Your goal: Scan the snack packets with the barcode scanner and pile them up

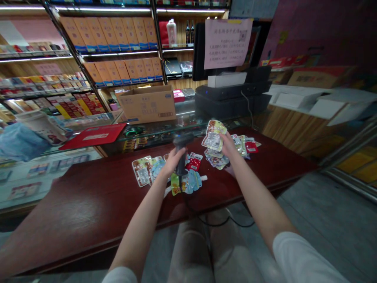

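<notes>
My left hand [174, 160] is wrapped round the handle of a black barcode scanner [181, 153], its head pointing away from me above the table. From the handle's base a black cord runs down over the table's front edge. In my right hand [227, 144] is a snack packet [214, 135], lifted over a pile of similar packets [216, 158]. Another group lies around the scanner: a brown-and-white packet [142, 171], a red packet [194, 161], and a green-and-blue pouch [187, 182] with a white spout. The fingers behind the lifted packet are partly hidden.
The dark red table [103, 196] meets a glass counter at the back. On it stand an open cardboard box [149, 105] and a red folder [96, 135]. A monitor with a pink paper sign [226, 43] rises behind my right hand. Stocked shelves line the wall.
</notes>
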Demonstrator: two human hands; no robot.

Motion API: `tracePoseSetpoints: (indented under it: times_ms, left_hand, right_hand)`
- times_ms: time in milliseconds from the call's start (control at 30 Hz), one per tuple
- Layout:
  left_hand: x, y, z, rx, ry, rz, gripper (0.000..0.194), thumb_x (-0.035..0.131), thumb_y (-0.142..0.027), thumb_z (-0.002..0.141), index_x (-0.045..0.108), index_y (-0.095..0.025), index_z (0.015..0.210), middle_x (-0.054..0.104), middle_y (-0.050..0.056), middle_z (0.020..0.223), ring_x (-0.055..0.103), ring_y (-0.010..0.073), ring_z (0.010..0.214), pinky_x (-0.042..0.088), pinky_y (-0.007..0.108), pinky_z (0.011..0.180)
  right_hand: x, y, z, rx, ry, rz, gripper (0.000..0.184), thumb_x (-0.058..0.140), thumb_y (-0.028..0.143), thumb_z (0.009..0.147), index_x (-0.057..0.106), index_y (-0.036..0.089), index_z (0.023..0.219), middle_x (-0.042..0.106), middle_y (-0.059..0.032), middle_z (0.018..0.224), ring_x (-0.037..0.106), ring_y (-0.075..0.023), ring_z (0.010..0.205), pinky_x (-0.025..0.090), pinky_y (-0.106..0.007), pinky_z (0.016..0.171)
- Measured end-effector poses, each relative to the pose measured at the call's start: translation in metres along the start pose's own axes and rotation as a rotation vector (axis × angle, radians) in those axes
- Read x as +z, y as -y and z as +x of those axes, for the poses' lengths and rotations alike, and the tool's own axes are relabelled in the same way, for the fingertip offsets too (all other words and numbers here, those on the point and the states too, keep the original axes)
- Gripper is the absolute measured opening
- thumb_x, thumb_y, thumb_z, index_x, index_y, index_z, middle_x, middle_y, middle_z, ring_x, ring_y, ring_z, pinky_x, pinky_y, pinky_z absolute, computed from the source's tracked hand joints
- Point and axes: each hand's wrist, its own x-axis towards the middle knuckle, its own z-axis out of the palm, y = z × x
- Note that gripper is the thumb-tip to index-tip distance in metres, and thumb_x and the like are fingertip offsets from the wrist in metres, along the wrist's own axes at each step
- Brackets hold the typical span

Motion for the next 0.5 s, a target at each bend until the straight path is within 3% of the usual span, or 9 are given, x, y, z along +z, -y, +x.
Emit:
tracePoseSetpoints:
  times_ms: [100, 200, 500]
  left_hand:
    - [0.022, 0.009, 0.006, -0.062, 0.104, 0.026, 0.053, 0.069, -0.066, 0.070, 0.061, -0.016, 0.083, 0.060, 0.001, 0.064, 0.053, 0.0132, 0.056, 0.041, 0.025, 0.052]
    - [0.033, 0.017, 0.006, -0.109, 0.136, 0.017, 0.054, 0.070, -0.067, 0.069, 0.061, -0.016, 0.085, 0.059, 0.000, 0.064, 0.053, 0.0131, 0.055, 0.040, 0.025, 0.051]
    - [0.035, 0.022, -0.002, -0.149, 0.141, 0.017, 0.053, 0.070, -0.066, 0.067, 0.057, -0.016, 0.080, 0.058, -0.001, 0.060, 0.054, 0.0138, 0.053, 0.041, 0.025, 0.050]
  right_hand:
    - [-0.016, 0.002, 0.008, 0.000, 0.001, 0.051, 0.039, 0.069, 0.024, 0.072, 0.059, 0.028, 0.111, 0.075, 0.0020, 0.091, 0.073, -0.0214, 0.089, 0.060, -0.041, 0.087]
    - [-0.027, 0.000, 0.008, 0.025, -0.004, 0.106, 0.035, 0.069, 0.022, 0.074, 0.059, 0.027, 0.107, 0.075, 0.0023, 0.087, 0.074, -0.0213, 0.085, 0.061, -0.043, 0.085]
    - [-0.032, -0.009, 0.004, 0.004, -0.051, 0.093, 0.032, 0.069, 0.027, 0.073, 0.058, 0.027, 0.104, 0.076, 0.0015, 0.092, 0.073, -0.0226, 0.094, 0.061, -0.044, 0.088]
